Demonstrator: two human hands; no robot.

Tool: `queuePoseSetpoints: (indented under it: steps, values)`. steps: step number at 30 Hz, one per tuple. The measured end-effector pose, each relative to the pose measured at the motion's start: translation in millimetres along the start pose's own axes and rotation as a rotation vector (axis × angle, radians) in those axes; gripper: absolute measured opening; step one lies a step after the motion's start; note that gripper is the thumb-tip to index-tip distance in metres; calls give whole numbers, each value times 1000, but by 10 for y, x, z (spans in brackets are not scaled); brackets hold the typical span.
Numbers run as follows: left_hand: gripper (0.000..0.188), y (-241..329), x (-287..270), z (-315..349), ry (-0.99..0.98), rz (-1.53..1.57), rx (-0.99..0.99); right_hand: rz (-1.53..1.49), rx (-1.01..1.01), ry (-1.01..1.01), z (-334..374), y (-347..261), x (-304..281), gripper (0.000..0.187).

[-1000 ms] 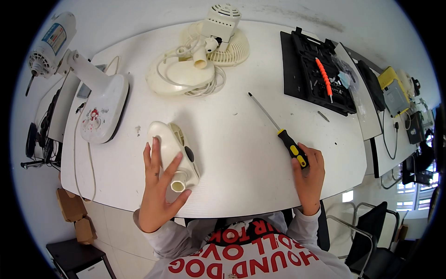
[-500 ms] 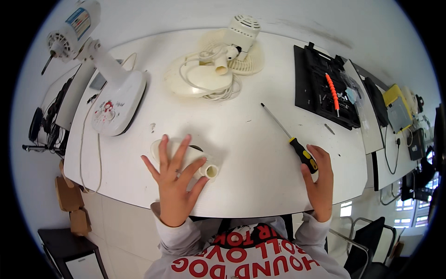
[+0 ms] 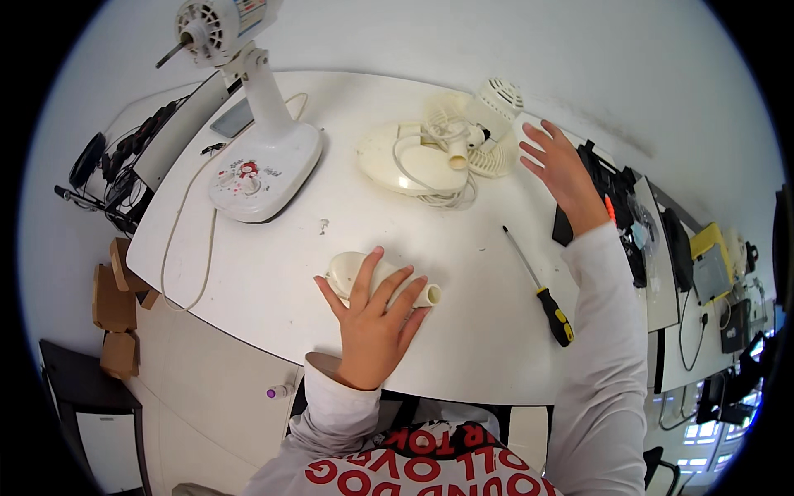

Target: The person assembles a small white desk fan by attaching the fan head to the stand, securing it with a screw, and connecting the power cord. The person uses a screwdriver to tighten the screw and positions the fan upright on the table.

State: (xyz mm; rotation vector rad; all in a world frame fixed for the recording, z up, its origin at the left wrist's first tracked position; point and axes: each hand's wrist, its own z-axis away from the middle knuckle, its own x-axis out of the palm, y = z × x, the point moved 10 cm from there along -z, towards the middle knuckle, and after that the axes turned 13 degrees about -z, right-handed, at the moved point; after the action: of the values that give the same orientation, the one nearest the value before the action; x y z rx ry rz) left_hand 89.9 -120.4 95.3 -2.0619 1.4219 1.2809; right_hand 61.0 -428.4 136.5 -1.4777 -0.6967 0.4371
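Note:
My left hand (image 3: 376, 318) lies with fingers spread over a cream plastic housing (image 3: 346, 266) with a round tube end (image 3: 432, 295); the hand hides much of it. My right hand (image 3: 562, 169) is raised at the back right, fingers apart, with nothing in it. It is close to the cream motor housing (image 3: 499, 97) of a dismantled fan. Beside that lie the fan's oval base (image 3: 385, 161) and a coiled cord (image 3: 447, 197). A screwdriver (image 3: 556, 318) with a black and yellow handle rests on the table, below my right forearm's left side.
A white fan (image 3: 277, 157) without blades stands at the left, its cord (image 3: 208, 248) running over the table edge. Behind my right arm is a black tool case (image 3: 608, 178), partly hidden, with an orange flexible shaft (image 3: 609, 208). A phone-like grey slab (image 3: 232, 119) lies behind the fan.
My right hand has left its place beside the screwdriver and reached forward to the back of the table. My left hand stays on the housing. The whole view has shifted.

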Motion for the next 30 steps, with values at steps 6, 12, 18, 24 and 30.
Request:
queuePoseSetpoints:
  steps: [6,12,18,24,30]
  values:
    - [39,-46,23,33,41,36,-10,-65,201,-15,-929,344,6,115]
    - [43,-66,31,66,110,19,-32,197,87,95,-1223,271,54,122]
    - [43,-89,39,70,128,24,-39,339,100,-37,-1223,220,-38,107]
    - [42,-96,39,55,124,35,-43,282,16,-19,-1304,265,-9,99]
    - [42,-101,31,71,147,21,-39,13,-222,53,-1302,282,5,89]
